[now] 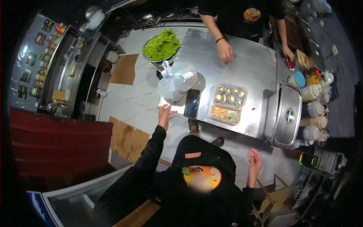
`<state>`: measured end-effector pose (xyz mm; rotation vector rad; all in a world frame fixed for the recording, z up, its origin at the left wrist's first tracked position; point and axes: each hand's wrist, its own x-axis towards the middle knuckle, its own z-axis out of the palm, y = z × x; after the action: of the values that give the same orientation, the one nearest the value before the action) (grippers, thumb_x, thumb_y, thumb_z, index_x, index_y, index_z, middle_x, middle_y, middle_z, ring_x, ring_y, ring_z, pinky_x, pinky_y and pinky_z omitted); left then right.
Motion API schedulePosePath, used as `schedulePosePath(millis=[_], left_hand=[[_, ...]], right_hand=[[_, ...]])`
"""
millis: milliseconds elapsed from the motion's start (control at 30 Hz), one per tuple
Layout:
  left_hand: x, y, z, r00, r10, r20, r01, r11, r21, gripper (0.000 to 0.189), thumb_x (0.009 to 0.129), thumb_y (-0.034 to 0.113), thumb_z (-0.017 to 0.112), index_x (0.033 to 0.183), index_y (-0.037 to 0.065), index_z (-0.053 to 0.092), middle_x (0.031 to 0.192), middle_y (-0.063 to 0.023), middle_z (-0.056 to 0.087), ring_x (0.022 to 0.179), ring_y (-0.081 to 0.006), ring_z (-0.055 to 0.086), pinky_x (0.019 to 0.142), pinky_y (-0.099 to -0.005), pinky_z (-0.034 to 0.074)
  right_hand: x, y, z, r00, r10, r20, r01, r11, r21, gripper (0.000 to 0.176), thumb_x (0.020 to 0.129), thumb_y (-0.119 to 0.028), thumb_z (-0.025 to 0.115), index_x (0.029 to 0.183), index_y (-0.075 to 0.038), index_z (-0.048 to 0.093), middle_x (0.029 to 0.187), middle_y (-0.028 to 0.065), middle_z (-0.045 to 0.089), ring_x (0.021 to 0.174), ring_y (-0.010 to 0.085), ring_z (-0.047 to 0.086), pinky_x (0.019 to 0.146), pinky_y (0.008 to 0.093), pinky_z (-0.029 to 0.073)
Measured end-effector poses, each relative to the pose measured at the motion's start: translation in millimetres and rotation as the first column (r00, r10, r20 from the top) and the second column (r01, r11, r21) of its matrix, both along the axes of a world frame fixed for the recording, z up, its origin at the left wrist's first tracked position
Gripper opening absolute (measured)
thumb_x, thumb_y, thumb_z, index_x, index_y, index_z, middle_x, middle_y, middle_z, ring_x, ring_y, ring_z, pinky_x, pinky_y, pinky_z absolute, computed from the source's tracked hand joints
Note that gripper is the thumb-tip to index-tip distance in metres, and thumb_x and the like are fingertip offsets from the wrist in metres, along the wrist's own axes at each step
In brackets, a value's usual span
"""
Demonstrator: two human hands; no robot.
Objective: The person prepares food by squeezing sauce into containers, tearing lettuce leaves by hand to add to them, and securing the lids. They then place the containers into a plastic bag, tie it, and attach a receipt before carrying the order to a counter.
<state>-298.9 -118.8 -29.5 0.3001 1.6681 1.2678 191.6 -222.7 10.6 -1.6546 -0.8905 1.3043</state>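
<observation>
My left hand (165, 117) is open, fingers spread, right at the edge of a white paper (179, 107) on the steel table. Partly on that paper rests a knotted white plastic bag (177, 86), its contents blurred by the film. A dark phone (192, 103) lies just right of the bag. Beyond it, a clear plastic container (228, 103) holds several small round rolls and, in a nearer compartment, a shredded orange and green food. Low on the right, away from the table, my right hand (255, 163) hangs with loosely stretched fingers and nothing in it.
Across the steel table (245, 60), another person's hand (224, 51) reaches over the top. Leafy lettuce (162, 45) fills a bowl at the far left corner. A lidded steel container (288, 115) and several sauce bottles (312, 92) line the right side. Cardboard (128, 140) covers part of the floor.
</observation>
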Motion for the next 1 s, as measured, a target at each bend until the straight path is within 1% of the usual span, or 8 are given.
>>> schedulePosePath(millis=[133,267,333,433,567,800,867,1000], left_hand=[[20.5,4.1,17.7,0.991,-0.104,-0.080,0.108,0.993,0.046,0.037,0.093,0.026,0.062,0.124,0.009,0.050,0.114,-0.0053,0.058,0.097,-0.0164,0.062,0.078,-0.0328,0.052],[39.3,38.4,36.6,0.891,-0.314,-0.328,0.367,0.923,0.114,0.045,0.093,0.022,0.063,0.134,0.009,0.050,0.108,-0.0079,0.064,0.077,-0.0144,0.065,0.063,-0.0273,0.052],[38.7,77.8,28.8,0.915,-0.345,-0.208,0.390,0.890,0.238,0.058,0.091,0.019,0.064,0.143,0.009,0.040,0.098,-0.0112,0.067,0.060,-0.0152,0.064,0.051,-0.0244,0.050],[60.0,127.3,35.3,0.975,-0.212,-0.068,0.222,0.943,0.247,0.063,0.089,0.015,0.065,0.144,0.009,0.035,0.087,-0.0119,0.067,0.049,-0.0163,0.061,0.043,-0.0231,0.046],[79.7,155.2,17.9,0.967,0.043,-0.251,0.016,0.973,0.228,0.050,0.087,0.010,0.062,0.133,0.006,0.041,0.069,-0.0082,0.063,0.040,-0.0177,0.056,0.032,-0.0293,0.041],[68.4,154.6,-14.0,0.996,-0.032,-0.078,0.049,0.974,0.220,0.020,0.093,0.021,0.061,0.100,0.002,0.062,0.068,-0.0048,0.062,0.041,-0.0132,0.055,0.037,-0.0244,0.042],[66.8,145.1,-4.8,0.996,-0.065,-0.058,0.073,0.988,0.138,0.021,0.095,0.024,0.061,0.100,0.004,0.058,0.070,-0.0041,0.060,0.043,-0.0118,0.053,0.038,-0.0234,0.038],[61.4,135.1,-17.5,0.992,-0.097,-0.079,0.105,0.990,0.099,0.023,0.095,0.026,0.061,0.097,0.003,0.064,0.064,-0.0029,0.059,0.042,-0.0115,0.052,0.038,-0.0236,0.038]], right_hand=[[38.6,-4.9,-1.4,0.962,-0.268,0.040,0.271,0.960,-0.072,0.029,0.096,-0.017,0.055,0.122,-0.003,0.058,0.110,0.0053,0.066,0.090,0.0119,0.057,0.076,0.0244,0.042],[14.0,28.2,24.0,0.977,-0.212,0.007,0.212,0.977,0.016,0.035,0.097,-0.023,0.057,0.128,-0.007,0.055,0.113,0.0046,0.064,0.098,0.0124,0.060,0.084,0.0256,0.043],[-1.8,38.6,12.2,0.987,-0.142,-0.073,0.146,0.988,0.058,0.036,0.096,-0.022,0.058,0.128,-0.005,0.055,0.111,0.0050,0.064,0.097,0.0120,0.060,0.083,0.0246,0.044],[-38.7,52.8,8.2,0.986,-0.021,-0.165,0.042,0.992,0.121,0.034,0.096,-0.017,0.059,0.126,-0.002,0.055,0.106,0.0052,0.065,0.094,0.0112,0.061,0.081,0.0231,0.046],[-74.2,54.7,17.1,0.981,0.092,-0.173,-0.069,0.988,0.136,0.031,0.096,-0.016,0.059,0.123,-0.001,0.056,0.104,0.0050,0.066,0.094,0.0121,0.063,0.081,0.0230,0.047],[-65.9,52.4,29.8,0.981,0.133,-0.139,-0.131,0.991,0.027,0.032,0.097,-0.017,0.058,0.125,-0.003,0.056,0.103,0.0053,0.067,0.093,0.0119,0.062,0.081,0.0230,0.046],[-58.9,56.1,39.1,0.982,0.154,-0.107,-0.156,0.988,-0.010,0.036,0.096,-0.016,0.059,0.129,-0.002,0.055,0.101,0.0061,0.068,0.092,0.0111,0.061,0.080,0.0253,0.047],[-96.3,77.9,101.8,0.938,0.230,-0.261,-0.140,0.936,0.322,0.060,0.095,-0.012,0.060,0.148,-0.003,0.034,0.092,0.0050,0.068,0.082,0.0093,0.059,0.078,0.0240,0.047]])
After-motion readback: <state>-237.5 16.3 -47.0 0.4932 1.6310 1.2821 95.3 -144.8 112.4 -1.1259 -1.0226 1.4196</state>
